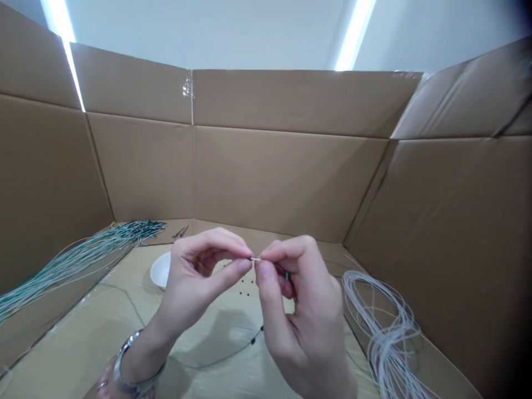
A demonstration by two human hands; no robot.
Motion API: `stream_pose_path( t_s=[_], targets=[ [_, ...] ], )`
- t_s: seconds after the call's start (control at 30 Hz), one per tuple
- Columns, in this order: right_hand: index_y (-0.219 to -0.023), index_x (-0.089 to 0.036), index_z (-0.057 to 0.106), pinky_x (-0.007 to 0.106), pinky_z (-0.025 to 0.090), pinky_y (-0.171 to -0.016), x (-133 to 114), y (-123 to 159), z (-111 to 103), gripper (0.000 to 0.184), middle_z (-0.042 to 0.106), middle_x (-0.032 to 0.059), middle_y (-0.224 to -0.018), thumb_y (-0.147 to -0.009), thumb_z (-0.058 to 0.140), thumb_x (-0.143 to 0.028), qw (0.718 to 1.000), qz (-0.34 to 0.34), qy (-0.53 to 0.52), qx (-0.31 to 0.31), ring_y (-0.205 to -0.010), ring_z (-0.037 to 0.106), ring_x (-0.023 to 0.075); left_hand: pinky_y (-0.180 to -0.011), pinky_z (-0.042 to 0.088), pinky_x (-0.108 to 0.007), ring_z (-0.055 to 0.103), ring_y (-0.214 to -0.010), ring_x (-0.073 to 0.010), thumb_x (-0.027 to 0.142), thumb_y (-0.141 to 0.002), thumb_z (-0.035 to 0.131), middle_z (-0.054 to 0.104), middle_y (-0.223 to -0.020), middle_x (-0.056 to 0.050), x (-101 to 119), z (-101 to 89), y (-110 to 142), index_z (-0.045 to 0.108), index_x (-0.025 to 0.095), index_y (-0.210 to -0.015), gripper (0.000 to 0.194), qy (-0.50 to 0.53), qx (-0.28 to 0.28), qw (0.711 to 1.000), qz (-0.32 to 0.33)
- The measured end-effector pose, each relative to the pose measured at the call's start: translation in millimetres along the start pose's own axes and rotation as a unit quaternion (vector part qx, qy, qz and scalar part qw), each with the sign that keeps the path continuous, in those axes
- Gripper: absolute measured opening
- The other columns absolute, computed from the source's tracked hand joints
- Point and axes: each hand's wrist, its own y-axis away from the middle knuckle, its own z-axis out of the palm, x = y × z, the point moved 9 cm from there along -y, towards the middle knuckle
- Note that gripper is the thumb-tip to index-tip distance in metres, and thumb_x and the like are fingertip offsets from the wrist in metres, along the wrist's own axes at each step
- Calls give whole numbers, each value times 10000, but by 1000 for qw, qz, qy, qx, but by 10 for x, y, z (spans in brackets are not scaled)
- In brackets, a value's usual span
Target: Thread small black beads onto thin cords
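Observation:
My left hand [195, 288] pinches a tiny dark piece [250, 258] between thumb and index finger. Facing it, my right hand [305, 310] grips a thin wire between thumb and fingertip, and the wire's white end [256, 259] meets the dark piece. Whether the end is inside the piece or only touching it, I cannot tell. A bit of green shows within the curled fingers of my right hand. Below the hands, a thin green wire [208, 366] with small black pieces [253, 340] on it lies across the table.
Several tiny black pieces [248, 294] lie on the table [224, 382] behind the hands. A white bowl [159, 270] is partly hidden by my left hand. Tweezers [180, 233] and a green-white wire bundle [83, 259] lie left, coiled white wires [388, 332] right. Cardboard walls [286, 183] surround everything.

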Motion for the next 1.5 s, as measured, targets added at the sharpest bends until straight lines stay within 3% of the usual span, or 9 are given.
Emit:
stream_pose_path(
  t_s=[0.13,0.27,0.33,0.5,0.6,0.73,0.83,0.97,1.5],
  targets=[
    [-958,-197,380,131,415,-464,41,28,67,181,546,-39,-719,-855,404,-50,999,25,-6,-34,-545,530,34,-659,521,-115,621,-723,-61,38,-730,687,683,-752,33,48,15,-4,721,252,-796,226,-37,-2,999,7],
    [-998,-199,384,215,437,-497,74,40,87,123,541,-16,-758,-885,384,-150,998,35,10,-52,-583,531,81,-646,533,-147,631,-712,-82,38,-731,685,699,-760,15,70,-28,-10,723,239,-797,215,-62,14,998,24],
    [-928,-199,405,227,416,-505,72,27,70,75,528,-11,-752,-899,354,-153,999,23,15,-38,-595,512,85,-642,536,-152,635,-703,-85,40,-725,691,702,-750,15,67,-64,-10,719,234,-782,204,-72,28,997,28],
    [-786,-183,444,224,402,-562,41,-26,-33,180,511,-7,-734,-907,363,-77,999,-9,34,37,-646,483,75,-631,529,-110,636,-658,-55,33,-707,706,693,-703,49,91,-110,-1,691,237,-762,212,-94,50,994,36],
    [-857,-164,568,211,426,-604,-18,-32,-123,159,540,8,-789,-863,480,-32,994,-38,72,74,-729,517,78,-639,535,-109,647,-669,-56,29,-697,713,695,-723,54,132,-145,13,677,234,-786,227,-107,69,991,43],
    [-1008,-184,628,219,454,-587,-53,-15,-175,293,582,4,-801,-804,559,15,993,-64,64,78,-722,549,91,-637,546,-138,654,-679,-75,27,-693,712,695,-728,41,186,-180,38,669,223,-787,221,-130,86,986,62],
    [-926,-190,602,240,472,-607,-31,-15,-170,240,616,-7,-798,-789,586,6,996,-57,26,66,-732,573,105,-642,552,-162,657,-696,-88,22,-696,706,696,-736,32,240,-184,63,669,219,-786,220,-146,93,981,86],
    [-830,-169,573,208,457,-634,-44,-38,-90,162,596,-18,-769,-810,575,-8,997,-56,51,20,-719,546,75,-640,547,-158,655,-704,-86,17,-696,702,700,-733,36,287,-161,81,670,221,-788,226,-163,90,976,109],
    [-833,-136,591,172,435,-685,-34,-50,-71,125,575,-5,-797,-821,571,-13,995,-62,72,-29,-743,520,58,-602,533,-212,655,-694,-106,-12,-690,689,707,-732,25,387,-99,100,683,212,-818,259,-249,57,949,184]
  ],
)
